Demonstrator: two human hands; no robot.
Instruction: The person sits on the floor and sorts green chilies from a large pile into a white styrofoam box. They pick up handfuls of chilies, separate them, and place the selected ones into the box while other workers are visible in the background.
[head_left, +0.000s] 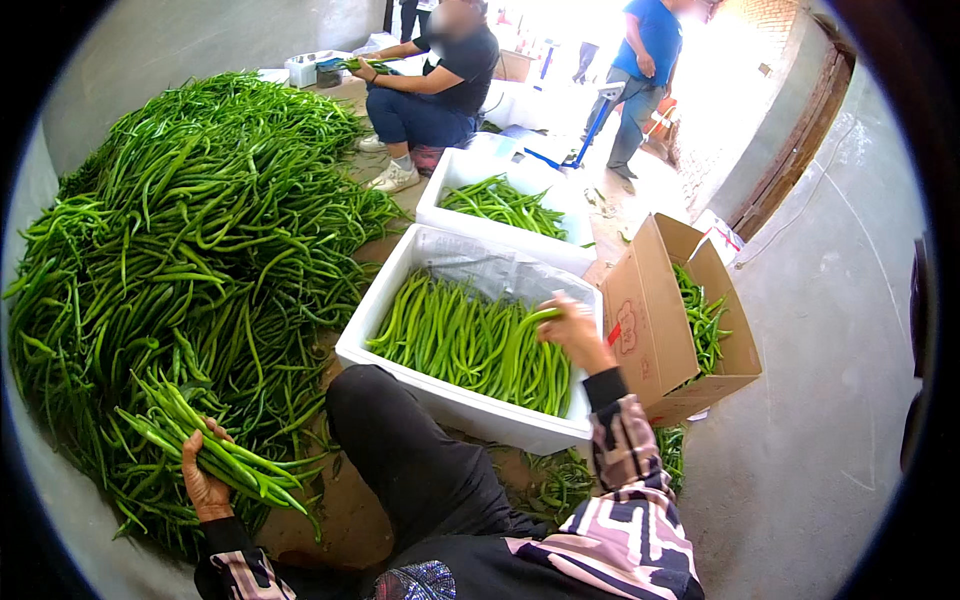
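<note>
A bunch of long green chili peppers (232, 457) lies in the grip of my left hand (206, 472), above the near edge of a large pepper heap (202, 240). Over the right side of a white foam box (465, 409), my right hand (574, 330) holds a green pepper (547, 315); the hand is slightly blurred. Inside that box, long green peppers (457, 330) lie side by side in a row pointing front to back. Printed paper or film (495, 259) lines the box's far wall.
Behind stands a second foam box (502, 232) with loose peppers. A cardboard carton (645, 322) holding peppers stands at right, by a grey wall (817, 360). A seated person (442, 75) holds peppers; another person (645, 67) stands near a blue-posted scale (592, 127).
</note>
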